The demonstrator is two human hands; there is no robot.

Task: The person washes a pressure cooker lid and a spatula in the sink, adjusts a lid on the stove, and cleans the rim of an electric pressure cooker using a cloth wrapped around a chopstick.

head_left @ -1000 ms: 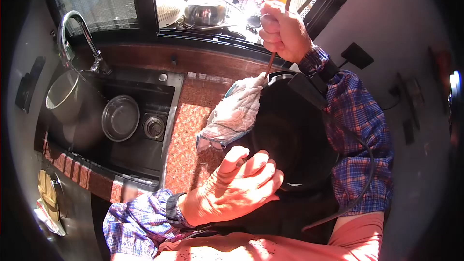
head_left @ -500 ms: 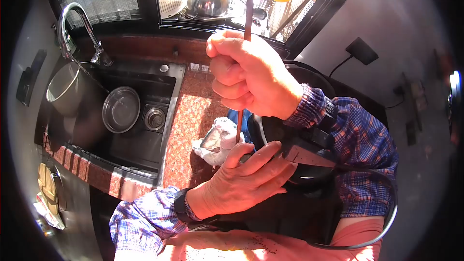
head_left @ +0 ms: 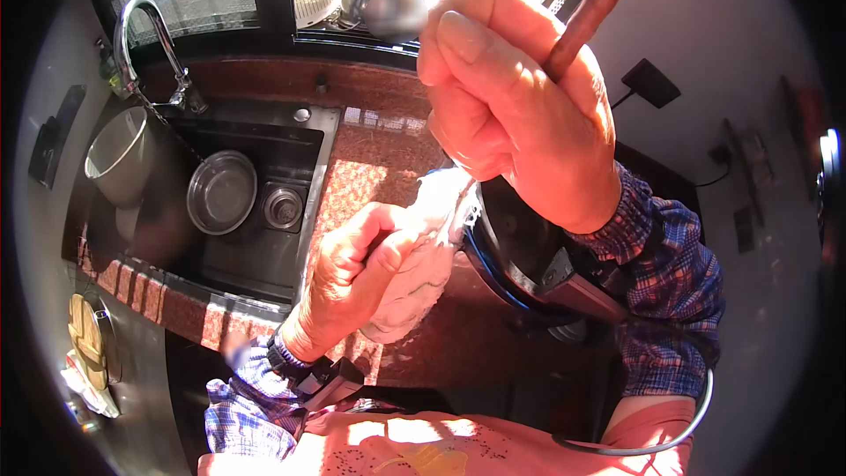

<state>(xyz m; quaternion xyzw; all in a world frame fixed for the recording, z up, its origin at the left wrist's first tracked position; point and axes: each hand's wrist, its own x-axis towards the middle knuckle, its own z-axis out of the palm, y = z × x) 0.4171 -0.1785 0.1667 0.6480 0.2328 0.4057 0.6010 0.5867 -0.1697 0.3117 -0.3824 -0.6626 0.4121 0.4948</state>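
Note:
My right hand (head_left: 529, 115) is closed in a fist around a brown chopstick-like stick (head_left: 604, 4), whose thick end slants up to the right. Below the fist, the stick's lower part is mostly hidden by the hand and the cloth. My left hand (head_left: 348, 278) pinches a crumpled white cloth (head_left: 414, 286) between thumb and fingers. The cloth hangs above the counter and reaches up to just beneath my right hand. Behind my right wrist is a dark round pan-like vessel (head_left: 507, 286) with a shiny blue edge, partly covered by the arm.
To the left is a black sink (head_left: 256, 264) holding a metal bowl (head_left: 222, 192), with a chrome faucet (head_left: 141, 18) and a pale bucket (head_left: 119, 154) beside it. The red speckled counter (head_left: 352, 172) runs along the sink. Beyond the window sits a metal pot (head_left: 388, 11).
My left hand has moved left and taken hold of the cloth, lifting it from the counter. My right hand has come closer and to the right, tilting the stick rightward.

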